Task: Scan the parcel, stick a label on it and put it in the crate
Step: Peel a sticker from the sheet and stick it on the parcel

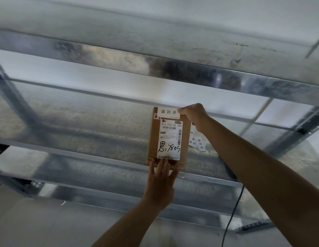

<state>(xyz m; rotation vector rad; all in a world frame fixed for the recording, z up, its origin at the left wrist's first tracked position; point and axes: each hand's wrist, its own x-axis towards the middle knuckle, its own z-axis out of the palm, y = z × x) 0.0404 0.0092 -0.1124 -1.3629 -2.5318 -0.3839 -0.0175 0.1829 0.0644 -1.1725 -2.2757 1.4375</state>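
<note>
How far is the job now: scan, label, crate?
Scan: cannot tell. In hand: the right hand presses a white label onto the parcel top edge, while the left hand steadies its bottom. Left: placing it in the crate, which is not in view.

Brown cardboard parcel point(152, 139); white shipping label point(170, 139) with black barcodes and handwriting; white sticker point(168, 111), black characters; mottled grey metal shelf point(84, 122)
</note>
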